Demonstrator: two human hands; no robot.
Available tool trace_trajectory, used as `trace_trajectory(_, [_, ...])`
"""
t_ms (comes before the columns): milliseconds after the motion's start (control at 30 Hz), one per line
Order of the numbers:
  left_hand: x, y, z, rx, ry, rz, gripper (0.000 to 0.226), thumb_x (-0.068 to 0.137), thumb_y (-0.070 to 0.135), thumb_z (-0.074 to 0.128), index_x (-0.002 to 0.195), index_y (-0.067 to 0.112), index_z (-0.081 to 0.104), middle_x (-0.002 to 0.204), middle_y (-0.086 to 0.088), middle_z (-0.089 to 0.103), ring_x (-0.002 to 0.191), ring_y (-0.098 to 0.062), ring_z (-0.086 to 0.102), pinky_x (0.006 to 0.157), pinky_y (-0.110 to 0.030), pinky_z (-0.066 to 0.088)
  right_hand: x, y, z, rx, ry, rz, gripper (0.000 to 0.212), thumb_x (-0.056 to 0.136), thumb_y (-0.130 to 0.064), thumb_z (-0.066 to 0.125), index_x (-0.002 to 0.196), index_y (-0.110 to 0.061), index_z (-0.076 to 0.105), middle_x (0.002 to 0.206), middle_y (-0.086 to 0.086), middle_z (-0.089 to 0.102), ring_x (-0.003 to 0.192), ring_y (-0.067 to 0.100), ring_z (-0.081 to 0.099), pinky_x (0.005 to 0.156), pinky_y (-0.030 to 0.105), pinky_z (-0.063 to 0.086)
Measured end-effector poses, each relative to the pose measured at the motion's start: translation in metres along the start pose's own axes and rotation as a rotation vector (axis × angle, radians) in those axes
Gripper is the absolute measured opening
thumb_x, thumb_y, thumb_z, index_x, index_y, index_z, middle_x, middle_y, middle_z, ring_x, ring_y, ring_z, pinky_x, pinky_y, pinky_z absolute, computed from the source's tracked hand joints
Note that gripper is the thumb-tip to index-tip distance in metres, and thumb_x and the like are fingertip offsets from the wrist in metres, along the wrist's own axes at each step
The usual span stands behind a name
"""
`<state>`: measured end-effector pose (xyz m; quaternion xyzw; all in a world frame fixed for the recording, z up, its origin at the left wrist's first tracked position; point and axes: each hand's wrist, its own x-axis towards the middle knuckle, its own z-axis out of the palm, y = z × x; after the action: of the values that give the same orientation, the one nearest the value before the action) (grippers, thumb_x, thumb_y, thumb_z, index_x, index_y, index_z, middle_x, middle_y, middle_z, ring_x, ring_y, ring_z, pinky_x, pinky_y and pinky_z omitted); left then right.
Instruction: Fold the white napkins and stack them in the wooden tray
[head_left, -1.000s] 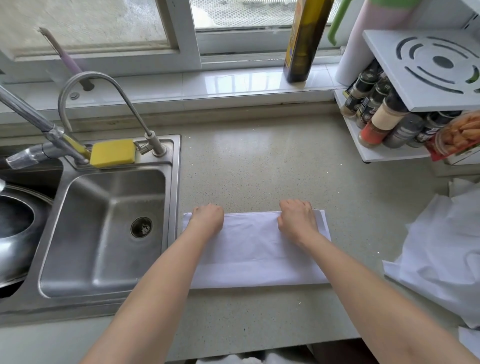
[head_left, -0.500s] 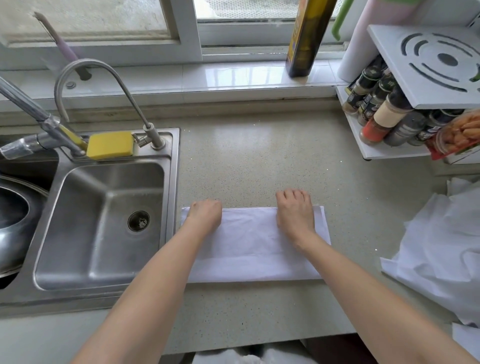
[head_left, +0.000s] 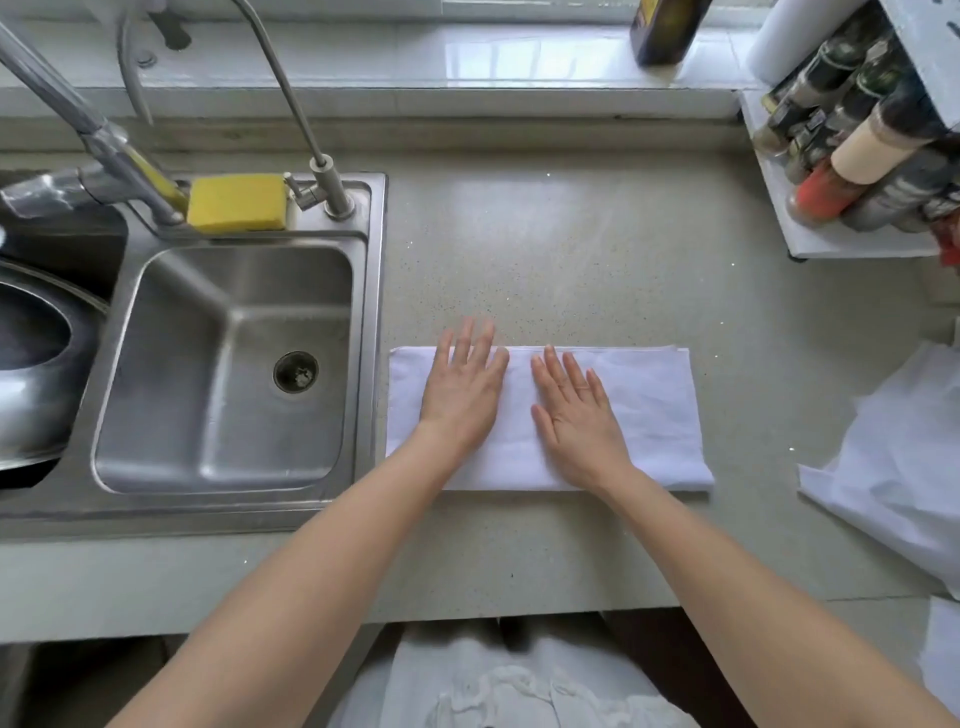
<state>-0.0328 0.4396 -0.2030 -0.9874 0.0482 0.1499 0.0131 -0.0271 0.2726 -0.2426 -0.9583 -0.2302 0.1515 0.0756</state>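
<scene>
Head view shows both hands, left hand and right hand, spread flat on one folded napkin at center counter, more napkins unfolded at 3 o'clock, no tray visible.

Pale speckled stone countertop, steel sink set into its left side, folded white napkin lying flat near the front edge, loose heap of white napkins at right, white spice rack at back right.
</scene>
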Motion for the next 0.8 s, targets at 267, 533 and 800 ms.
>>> trace_trajectory(267, [-0.012, 0.012, 0.020, -0.195, -0.229, -0.082, 0.065, 0.102, 0.042, 0.022, 0.151, 0.019, -0.014, 0.157, -0.002, -0.024, 0.145, -0.028, -0.020, 0.116, -0.050, -0.005, -0.012, -0.018, 0.008, 0.066, 0.082, -0.003, 0.063, 0.095, -0.039, 0.010, 0.151, -0.012, 0.017, 0.159, 0.004, 0.010, 0.147, 0.018, 0.007, 0.118, 0.032, -0.005])
trace_trajectory(533, [-0.008, 0.030, 0.015, -0.184, -0.224, -0.161, 0.081, 0.096, 0.060, 0.024, 0.152, 0.013, -0.010, 0.157, -0.009, -0.022, 0.144, -0.037, -0.019, 0.111, -0.064, 0.002, -0.053, 0.059, 0.012, 0.007, 0.072, 0.206, 0.062, 0.092, -0.052, 0.001, 0.148, -0.026, -0.008, 0.156, -0.007, -0.014, 0.145, 0.011, -0.013, 0.116, 0.028, -0.015])
trace_trajectory(800, [-0.009, 0.032, 0.018, -0.148, -0.164, -0.128, 0.098, 0.085, 0.076, 0.026, 0.151, 0.013, -0.010, 0.158, -0.010, -0.019, 0.145, -0.037, -0.015, 0.110, -0.065, -0.001, -0.059, 0.045, -0.005, 0.131, 0.152, 0.167, 0.068, 0.093, -0.049, 0.005, 0.151, -0.015, -0.002, 0.156, -0.003, -0.011, 0.145, 0.010, -0.011, 0.117, 0.025, -0.014])
